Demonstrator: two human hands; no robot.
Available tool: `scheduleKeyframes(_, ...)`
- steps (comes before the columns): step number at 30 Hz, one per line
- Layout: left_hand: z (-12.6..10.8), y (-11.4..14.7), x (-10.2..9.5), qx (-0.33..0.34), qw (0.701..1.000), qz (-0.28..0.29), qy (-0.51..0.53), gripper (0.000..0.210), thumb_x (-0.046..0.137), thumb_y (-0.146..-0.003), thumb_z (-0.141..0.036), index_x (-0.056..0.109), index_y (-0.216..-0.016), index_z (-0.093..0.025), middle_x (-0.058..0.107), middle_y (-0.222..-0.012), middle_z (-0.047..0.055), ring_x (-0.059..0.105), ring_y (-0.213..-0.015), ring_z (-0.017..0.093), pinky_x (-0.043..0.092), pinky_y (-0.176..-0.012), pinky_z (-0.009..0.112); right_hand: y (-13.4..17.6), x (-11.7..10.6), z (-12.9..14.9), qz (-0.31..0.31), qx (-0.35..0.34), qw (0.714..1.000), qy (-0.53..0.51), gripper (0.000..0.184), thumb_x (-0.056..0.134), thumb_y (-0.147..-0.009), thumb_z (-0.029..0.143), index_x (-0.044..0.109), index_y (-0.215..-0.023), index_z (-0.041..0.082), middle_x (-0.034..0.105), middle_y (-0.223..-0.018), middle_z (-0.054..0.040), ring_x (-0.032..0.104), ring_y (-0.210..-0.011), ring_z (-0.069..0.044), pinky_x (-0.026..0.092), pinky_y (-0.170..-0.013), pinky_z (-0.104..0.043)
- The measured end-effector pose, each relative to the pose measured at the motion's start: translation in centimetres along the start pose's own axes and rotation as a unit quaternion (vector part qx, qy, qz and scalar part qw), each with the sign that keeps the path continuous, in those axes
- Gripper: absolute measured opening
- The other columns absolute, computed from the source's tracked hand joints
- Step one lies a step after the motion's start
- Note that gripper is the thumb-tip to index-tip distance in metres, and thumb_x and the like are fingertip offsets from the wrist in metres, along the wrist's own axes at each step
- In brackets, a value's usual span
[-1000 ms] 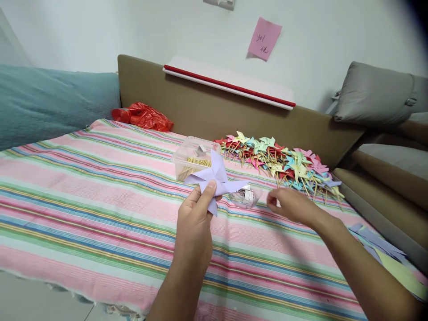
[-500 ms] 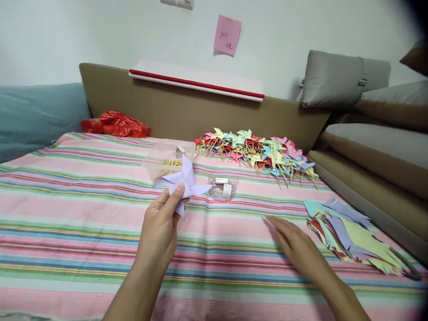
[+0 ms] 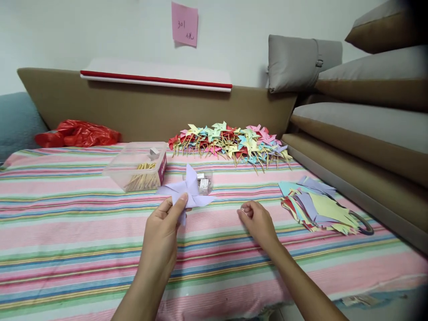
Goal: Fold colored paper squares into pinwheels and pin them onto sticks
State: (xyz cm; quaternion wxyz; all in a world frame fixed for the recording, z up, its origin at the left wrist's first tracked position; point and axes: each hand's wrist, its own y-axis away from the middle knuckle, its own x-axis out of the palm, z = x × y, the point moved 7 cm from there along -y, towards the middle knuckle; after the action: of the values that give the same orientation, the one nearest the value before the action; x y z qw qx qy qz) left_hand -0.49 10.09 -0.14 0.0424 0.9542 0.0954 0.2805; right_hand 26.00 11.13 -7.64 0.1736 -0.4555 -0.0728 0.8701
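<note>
A lilac paper pinwheel (image 3: 191,183) is pinched between the thumb and fingers of my left hand (image 3: 165,227), its folded blades spread around my thumb. No stick shows on it. My right hand (image 3: 259,223) hovers over the cloth to the right, its fingers curled into a pinch. Whatever small thing may be between those fingertips is too small to make out. Behind the pinwheel sits a small clear container (image 3: 209,178) with a white label, partly hidden by a blade. A clear plastic box (image 3: 115,167) holding several thin wooden sticks (image 3: 144,178) stands farther back on the left.
Many finished pinwheels (image 3: 230,140) lie heaped at the back. Cut paper sheets (image 3: 321,207) are piled on the right, with a dark scissor handle (image 3: 366,225) beside them. A red plastic bag (image 3: 83,133) rests back left. Stacked cushions (image 3: 361,129) border the striped cloth (image 3: 100,240).
My view has turned to the right. My right hand has come closer to the pinwheel, and its fingers have curled from stretched out into a pinch. My left hand keeps hold of the pinwheel.
</note>
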Motion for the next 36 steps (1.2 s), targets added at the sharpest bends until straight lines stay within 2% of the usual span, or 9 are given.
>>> scheduleKeyframes(4,1.2,0.1,0.2,0.002,0.998,0.028,-0.054,0.026,0.092,-0.066,-0.032,0.078,-0.081,-0.015,0.072,-0.075,0.0,0.061,-0.07,0.011,0.046,-0.063,0.018,-0.8,1.0,-0.3,0.008,0.053,0.998,-0.023,0.016,0.066,-0.091,0.026,0.062,-0.078,0.017,0.065,-0.078,0.0012,0.061,-0.07,-0.014,0.051,-0.073,-0.032)
scheduleKeyframes(8,1.5,0.0,0.0,0.014,0.993,0.042,-0.106,0.023,0.088,-0.071,-0.036,0.075,-0.076,-0.018,0.069,-0.073,-0.001,0.056,-0.069,0.011,0.042,-0.065,0.02,-0.8,0.4,0.4,0.012,0.062,0.995,-0.076,0.015,0.062,-0.086,0.017,0.061,-0.07,0.018,0.064,-0.073,-0.0018,0.058,-0.07,-0.018,0.047,-0.072,-0.034)
scheduleKeyframes(12,0.9,0.3,0.4,0.048,0.985,0.054,-0.159,0.022,0.084,-0.076,-0.037,0.071,-0.072,-0.019,0.067,-0.074,-0.001,0.055,-0.072,0.015,0.041,-0.066,0.023,0.2,-1.9,2.2,0.043,0.053,0.98,-0.189,0.017,0.061,-0.088,0.034,0.068,-0.083,0.019,0.07,-0.079,-0.0047,0.064,-0.073,-0.021,0.05,-0.07,-0.033)
scheduleKeyframes(15,0.4,0.9,1.3,0.079,0.966,0.066,-0.236,0.023,0.079,-0.081,-0.038,0.069,-0.07,-0.02,0.067,-0.076,0.001,0.058,-0.078,0.019,0.042,-0.071,0.026,1.8,-4.0,4.7,0.065,0.047,0.957,-0.28,0.029,0.063,-0.089,0.05,0.068,-0.095,0.022,0.073,-0.087,-0.003,0.068,-0.08,-0.019,0.054,-0.071,-0.028)
scheduleKeyframes(17,0.3,1.3,1.9,0.109,0.946,0.072,-0.298,0.025,0.075,-0.084,-0.038,0.068,-0.069,-0.02,0.066,-0.073,0.001,0.056,-0.076,0.019,0.041,-0.07,0.027,3.1,-4.7,6.7,0.083,0.062,0.909,-0.403,0.026,0.073,-0.085,0.047,0.069,-0.094,0.023,0.073,-0.089,-0.0019,0.069,-0.084,-0.018,0.055,-0.074,-0.026)
scheduleKeyframes(19,0.5,1.7,2.5,0.13,0.928,0.077,-0.339,0.026,0.074,-0.085,-0.038,0.067,-0.068,-0.021,0.063,-0.07,0.0,0.054,-0.073,0.019,0.039,-0.069,0.026,4.1,-5.1,8.5,0.09,0.058,0.886,-0.451,0.021,0.074,-0.086,0.043,0.071,-0.093,0.024,0.072,-0.089,-0.0013,0.068,-0.085,-0.017,0.055,-0.074,-0.026)
scheduleKeyframes(23,1.9,2.2,3.2,0.1,0.936,0.107,-0.32,0.025,0.072,-0.087,-0.039,0.066,-0.069,-0.022,0.062,-0.073,0.001,0.054,-0.076,0.019,0.041,-0.073,0.027,4.6,-5.4,10.3,0.048,0.018,0.898,-0.437,0.013,0.07,-0.09,0.038,0.072,-0.091,0.025,0.072,-0.091,-0.0009,0.066,-0.09,-0.018,0.054,-0.08,-0.028)
scheduleKeyframes(29,3.0,2.8,3.7,0.052,0.953,0.133,-0.266,0.026,0.073,-0.086,-0.04,0.065,-0.07,-0.021,0.063,-0.074,0.001,0.055,-0.078,0.019,0.045,-0.073,0.026,4.4,-6.4,10.7,0.003,-0.065,0.934,-0.351,0.007,0.065,-0.095,0.031,0.07,-0.09,0.029,0.061,-0.096,-0.0004,0.06,-0.094,-0.017,0.05,-0.084,-0.029)
scheduleKeyframes(36,3.1,3.3,4.0,0.059,0.949,0.147,-0.273,0.021,0.069,-0.09,-0.04,0.068,-0.078,-0.022,0.066,-0.081,0.0,0.059,-0.084,0.019,0.047,-0.078,0.026,4.6,-6.7,10.5,0.009,-0.098,0.937,-0.334,0.008,0.061,-0.098,0.032,0.069,-0.094,0.033,0.05,-0.112,-0.0007,0.054,-0.11,-0.015,0.048,-0.092,-0.025)
